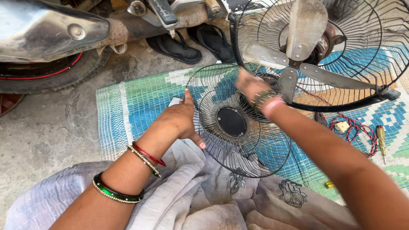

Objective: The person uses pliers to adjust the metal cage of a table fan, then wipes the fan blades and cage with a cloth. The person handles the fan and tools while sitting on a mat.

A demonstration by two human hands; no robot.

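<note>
A round black wire fan guard (232,123) with a dark centre disc stands tilted over my lap. My left hand (181,119) grips its left rim, bangles on the wrist. My right hand (251,87) is blurred at the guard's upper right rim, fingers curled on the wires. Behind it lies the fan itself (306,47), with grey metal blades inside the rear wire cage.
A woven green and blue mat (136,102) covers the concrete. A red-and-black cable with a white plug (343,127) and a yellow-handled screwdriver (380,138) lie at right. Black sandals (179,47) and a motorcycle with its tyre (51,72) sit at the back.
</note>
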